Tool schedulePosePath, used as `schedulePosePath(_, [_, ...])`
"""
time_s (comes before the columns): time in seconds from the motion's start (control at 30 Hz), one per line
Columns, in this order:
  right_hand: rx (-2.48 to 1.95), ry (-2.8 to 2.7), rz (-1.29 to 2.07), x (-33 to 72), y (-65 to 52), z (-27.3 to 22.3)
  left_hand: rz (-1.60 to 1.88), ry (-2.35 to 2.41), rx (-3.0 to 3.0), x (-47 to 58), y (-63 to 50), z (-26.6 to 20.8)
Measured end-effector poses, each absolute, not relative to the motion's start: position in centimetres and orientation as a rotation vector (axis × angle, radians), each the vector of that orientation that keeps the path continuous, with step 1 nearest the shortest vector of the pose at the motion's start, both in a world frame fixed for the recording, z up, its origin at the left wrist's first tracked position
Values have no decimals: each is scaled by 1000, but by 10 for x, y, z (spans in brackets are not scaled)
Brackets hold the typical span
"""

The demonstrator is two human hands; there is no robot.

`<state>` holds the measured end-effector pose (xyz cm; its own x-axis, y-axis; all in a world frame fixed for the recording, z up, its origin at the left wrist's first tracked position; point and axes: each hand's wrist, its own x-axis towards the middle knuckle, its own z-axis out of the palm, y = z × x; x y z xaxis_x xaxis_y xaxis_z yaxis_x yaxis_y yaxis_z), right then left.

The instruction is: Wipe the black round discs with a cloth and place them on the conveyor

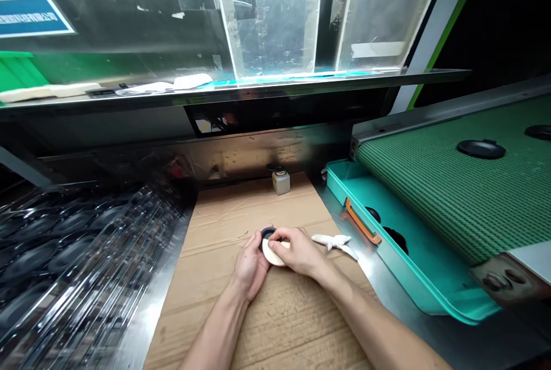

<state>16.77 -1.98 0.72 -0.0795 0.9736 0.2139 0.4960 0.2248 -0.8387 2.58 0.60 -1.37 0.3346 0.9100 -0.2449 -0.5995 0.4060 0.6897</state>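
My left hand (251, 264) is closed around the edge of a round black part (268, 233), over the cardboard sheet. In my right hand (298, 250) is a round cream-white pad (274, 256), pinched between thumb and fingers. The pad overlaps the near side of the black part and seems to touch it. Part of both pieces is hidden behind my fingers. A crumpled white cloth or glove (333, 241) lies on the cardboard (228, 215) just right of my right hand.
A small square bottle (281, 180) stands at the cardboard's far edge. Clear plastic trays (99, 267) with black round parts fill the left. To the right, a teal bin (413, 278) with an orange handle (361, 222) sits beside a green conveyor belt (439, 186) carrying black discs (481, 149). A metal shelf (275, 86) crosses above.
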Motion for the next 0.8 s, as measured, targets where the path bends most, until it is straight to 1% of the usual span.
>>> schedulePosePath(0.07, [-1502,-1739,678,171,-21,9,1053,672,520,25,7,-14])
schedulePosePath(0.17, [-1705,-1648,442,173,-21,8,1030,651,550,27,7,-14])
schedulePosePath(0.33, [-1725,-1733,281,161,-16,-1,1042,686,569,26,6,-12])
schedulePosePath(0.4, [-1778,-1615,228,165,-9,-4,1012,676,557,25,7,-12])
schedulePosePath(0.47, [-1753,-1451,268,174,-3,-6,978,656,529,24,8,-12])
schedulePosePath(0.53, [-1655,-1334,395,179,-2,-8,975,644,488,23,9,-12])
schedulePosePath(0.63, [-1577,-1314,524,170,-14,-10,993,633,440,24,10,-12])
schedulePosePath(0.7, [-1597,-1456,488,155,-25,-11,992,611,421,25,10,-13])
schedulePosePath(0.8, [-1712,-1727,311,137,-30,-12,967,579,398,25,9,-13])
